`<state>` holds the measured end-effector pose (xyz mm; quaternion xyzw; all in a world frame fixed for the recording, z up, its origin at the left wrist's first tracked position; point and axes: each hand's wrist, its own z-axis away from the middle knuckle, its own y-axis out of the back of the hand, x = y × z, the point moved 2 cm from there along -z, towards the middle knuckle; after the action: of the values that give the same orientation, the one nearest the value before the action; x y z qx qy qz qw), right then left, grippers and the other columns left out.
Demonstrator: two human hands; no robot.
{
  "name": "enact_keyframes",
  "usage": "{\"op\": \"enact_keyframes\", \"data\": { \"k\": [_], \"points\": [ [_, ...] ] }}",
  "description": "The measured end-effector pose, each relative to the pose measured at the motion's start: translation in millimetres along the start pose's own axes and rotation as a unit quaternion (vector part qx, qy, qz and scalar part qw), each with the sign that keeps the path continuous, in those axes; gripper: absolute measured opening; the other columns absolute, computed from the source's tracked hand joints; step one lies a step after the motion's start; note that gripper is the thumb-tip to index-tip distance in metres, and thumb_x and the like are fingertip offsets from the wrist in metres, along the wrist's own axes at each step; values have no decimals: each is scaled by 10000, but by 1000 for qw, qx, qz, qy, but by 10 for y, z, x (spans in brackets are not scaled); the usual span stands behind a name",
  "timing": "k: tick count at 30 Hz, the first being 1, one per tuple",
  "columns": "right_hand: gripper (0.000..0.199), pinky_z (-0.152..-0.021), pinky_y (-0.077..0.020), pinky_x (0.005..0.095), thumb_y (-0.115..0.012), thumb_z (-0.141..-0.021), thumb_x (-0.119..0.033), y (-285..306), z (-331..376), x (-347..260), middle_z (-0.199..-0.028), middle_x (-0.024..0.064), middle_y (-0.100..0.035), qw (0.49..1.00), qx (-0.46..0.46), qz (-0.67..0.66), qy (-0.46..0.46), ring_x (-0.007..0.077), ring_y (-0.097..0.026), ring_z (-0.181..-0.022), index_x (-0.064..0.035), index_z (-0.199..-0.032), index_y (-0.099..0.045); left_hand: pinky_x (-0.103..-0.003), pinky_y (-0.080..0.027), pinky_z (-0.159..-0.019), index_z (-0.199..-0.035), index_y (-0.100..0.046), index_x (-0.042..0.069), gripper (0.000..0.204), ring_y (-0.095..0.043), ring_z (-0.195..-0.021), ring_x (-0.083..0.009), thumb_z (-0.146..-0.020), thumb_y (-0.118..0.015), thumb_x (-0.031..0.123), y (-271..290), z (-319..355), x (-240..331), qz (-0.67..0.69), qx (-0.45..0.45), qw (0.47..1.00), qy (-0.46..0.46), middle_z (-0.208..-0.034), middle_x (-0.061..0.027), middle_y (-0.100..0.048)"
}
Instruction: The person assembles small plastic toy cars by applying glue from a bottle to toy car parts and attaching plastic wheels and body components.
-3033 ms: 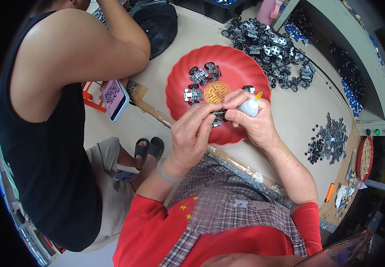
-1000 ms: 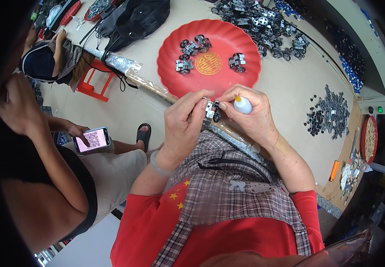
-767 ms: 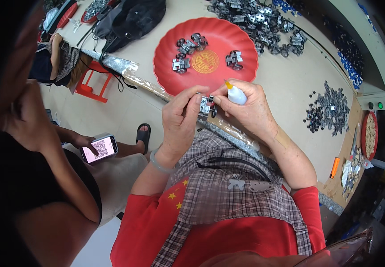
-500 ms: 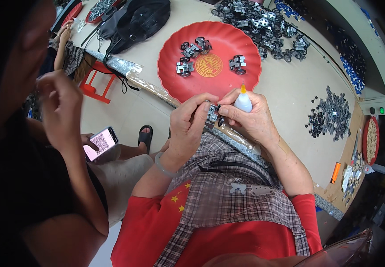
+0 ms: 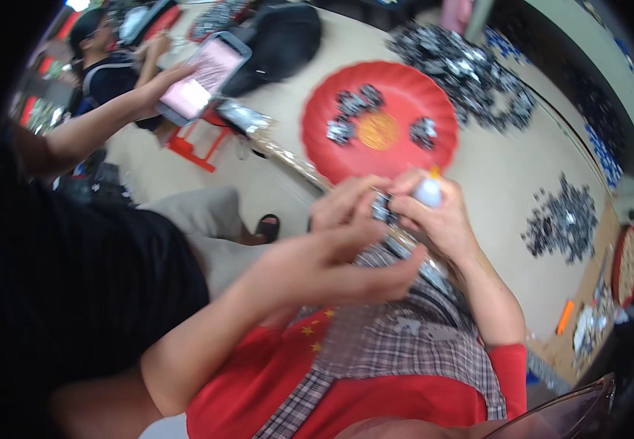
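My left hand is closed on a small grey-and-black toy car chassis. My right hand holds a white squeeze bottle with a yellow tip pointing up, while its thumb and finger meet the chassis. Both hands are just off the near edge of a red scalloped tray, where several wheeled chassis lie. Another person's hand reaches across, hiding my left wrist and forearm. Motion blurs the picture.
A big heap of chassis lies behind the tray. Small dark parts are piled to the right, near an orange lighter-like object and a red bowl. On the left, the co-worker holds a phone beside a black bag.
The co-worker's one hand has swung in over my left forearm, and their phone has been raised. The whole view has shifted and blurred. My hands keep their hold.
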<state>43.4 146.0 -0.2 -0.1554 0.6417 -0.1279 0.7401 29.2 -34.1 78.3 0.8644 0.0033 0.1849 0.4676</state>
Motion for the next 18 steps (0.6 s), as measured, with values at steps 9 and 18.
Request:
{"op": "enact_keyframes", "data": {
  "k": [9, 18],
  "points": [
    [111, -525, -446, 181, -718, -826, -40, -142, 28, -106, -825, 18, -623, 998, -15, 59, 34, 43, -541, -617, -18, -878, -623, -337, -490, -644, -924, -645, 47, 205, -601, -810, -259, -724, -620, 12, -354, 99, -55, -3, 247, 964, 98, -899, -132, -589],
    [159, -562, -464, 175, -719, -834, -62, -378, -143, -315, -871, 9, -630, 994, -49, 44, 84, 37, -563, -688, -16, -968, -645, -210, -515, -704, -1060, -627, 72, 257, -593, -876, -130, -864, -507, -44, 17, 44, -83, -490, -37, 867, -76, -943, -59, -585]
  ]
}}
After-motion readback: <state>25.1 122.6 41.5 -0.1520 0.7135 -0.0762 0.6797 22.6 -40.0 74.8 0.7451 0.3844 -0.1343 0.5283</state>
